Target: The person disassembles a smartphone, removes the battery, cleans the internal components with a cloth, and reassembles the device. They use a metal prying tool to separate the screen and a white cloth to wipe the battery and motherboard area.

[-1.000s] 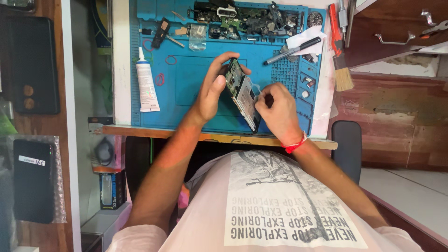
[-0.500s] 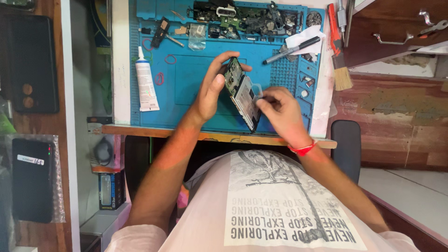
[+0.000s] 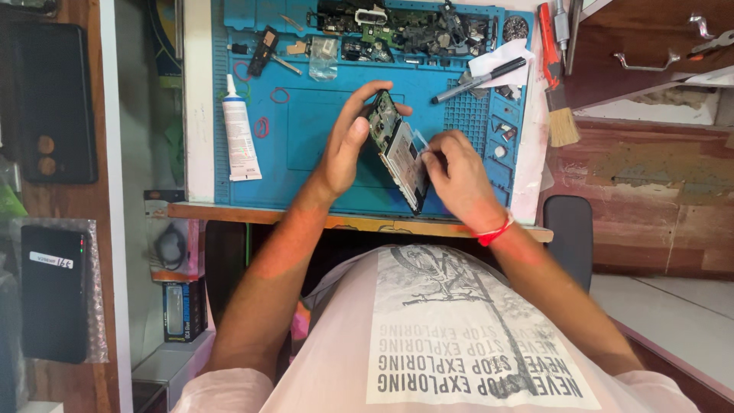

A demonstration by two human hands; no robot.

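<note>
I see the phone (image 3: 399, 150) held opened above the blue mat (image 3: 306, 153), near the mat's front edge — not lying on it. Its long axis runs from the mat's far middle toward the near right, tilted on edge. The left hand (image 3: 348, 145) is closed around the phone's far end and left side. The right hand (image 3: 453, 170) pinches a pale strip (image 3: 420, 139) at the phone's right edge — the nearer hand to the work. A glue tube (image 3: 239, 130) lies on the mat's left.
</note>
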